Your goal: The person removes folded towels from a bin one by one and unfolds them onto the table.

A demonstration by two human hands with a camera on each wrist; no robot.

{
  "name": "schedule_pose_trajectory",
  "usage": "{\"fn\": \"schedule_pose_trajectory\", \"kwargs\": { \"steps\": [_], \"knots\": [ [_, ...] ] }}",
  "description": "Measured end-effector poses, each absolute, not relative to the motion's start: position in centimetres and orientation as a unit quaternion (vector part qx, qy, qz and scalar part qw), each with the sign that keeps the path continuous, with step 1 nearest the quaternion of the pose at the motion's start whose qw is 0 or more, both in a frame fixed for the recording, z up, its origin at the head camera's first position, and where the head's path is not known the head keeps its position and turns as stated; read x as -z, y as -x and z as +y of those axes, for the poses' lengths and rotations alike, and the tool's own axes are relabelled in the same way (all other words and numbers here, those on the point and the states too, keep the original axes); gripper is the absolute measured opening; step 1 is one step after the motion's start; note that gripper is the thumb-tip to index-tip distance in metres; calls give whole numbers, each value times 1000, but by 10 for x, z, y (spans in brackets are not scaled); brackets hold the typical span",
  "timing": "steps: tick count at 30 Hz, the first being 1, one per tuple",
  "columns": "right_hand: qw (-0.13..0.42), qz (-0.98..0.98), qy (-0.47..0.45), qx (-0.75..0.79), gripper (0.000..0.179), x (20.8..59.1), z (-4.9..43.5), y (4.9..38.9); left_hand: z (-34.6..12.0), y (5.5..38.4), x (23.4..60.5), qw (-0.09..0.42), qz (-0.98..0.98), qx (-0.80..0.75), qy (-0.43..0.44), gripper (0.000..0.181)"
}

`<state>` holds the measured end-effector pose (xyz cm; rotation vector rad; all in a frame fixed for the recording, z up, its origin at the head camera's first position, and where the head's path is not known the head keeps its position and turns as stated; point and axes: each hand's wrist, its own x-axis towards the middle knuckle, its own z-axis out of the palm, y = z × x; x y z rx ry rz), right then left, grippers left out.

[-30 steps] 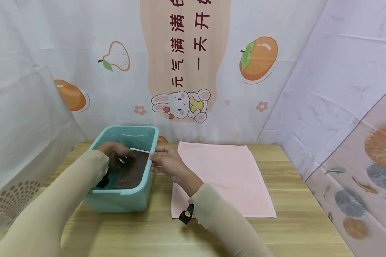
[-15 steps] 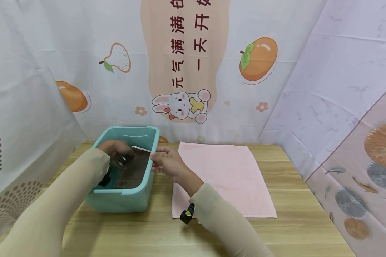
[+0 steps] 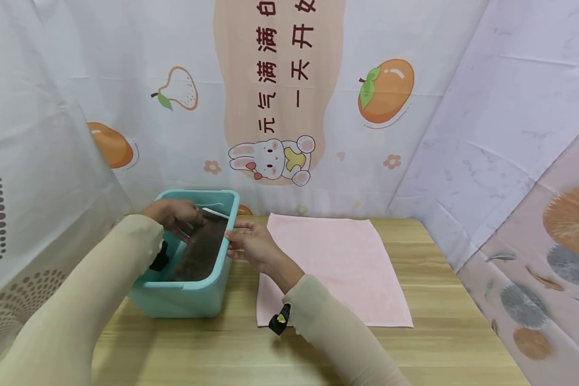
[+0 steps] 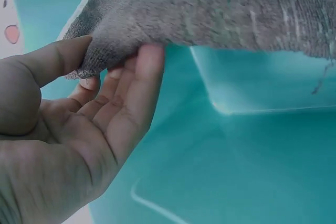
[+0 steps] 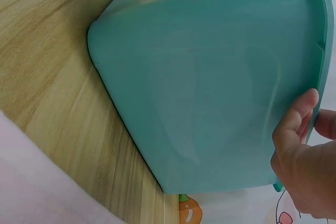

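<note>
Hands pinch bin rim and towel (brown).

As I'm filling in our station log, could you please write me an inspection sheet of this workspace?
Surface: wood-grain table, with things standing and lying on it.
Job's things: teal bin, upright on the table; greyish-brown cloth inside it.
Clutter: pink cloth lying flat to the bin's right, if that counts.
Hands: left hand pinches the greyish-brown cloth inside the bin; right hand grips the bin's right rim.
Cables: nothing seen.
Surroundings: printed fabric hangs behind and on both sides.
</note>
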<state>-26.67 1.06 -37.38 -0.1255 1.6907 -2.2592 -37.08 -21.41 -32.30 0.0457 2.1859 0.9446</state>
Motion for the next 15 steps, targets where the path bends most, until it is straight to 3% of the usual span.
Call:
{"fn": "schedule_pose_trajectory", "kwargs": {
  "steps": [7, 15],
  "knots": [
    [156, 585, 43, 795, 32, 373, 10, 266, -216, 367, 304, 374, 829, -414, -27, 17],
    [158, 580, 41, 798, 33, 373, 10, 265, -224, 358, 281, 328, 832, -444, -56, 14]
  ]
}}
